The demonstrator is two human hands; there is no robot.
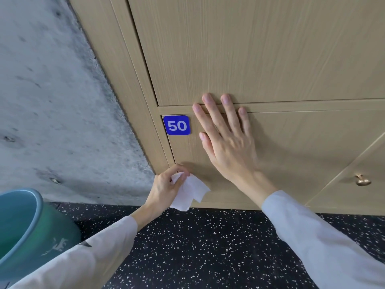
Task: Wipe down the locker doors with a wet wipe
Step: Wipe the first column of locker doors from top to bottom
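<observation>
Facing wood-grain locker doors (270,49) above speckled floor (198,247); teal bin (25,226) at left. Right hand (225,138) spread flat, pressing door 50 (291,153) beside blue number plate (176,125). Left hand (166,186) pinches crumpled wet wipe (191,192) at door's lower-left corner.

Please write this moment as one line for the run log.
left hand: pinches wet wipe at door 50's lower left edge | right hand: flat on door 50 | bin: left
</observation>
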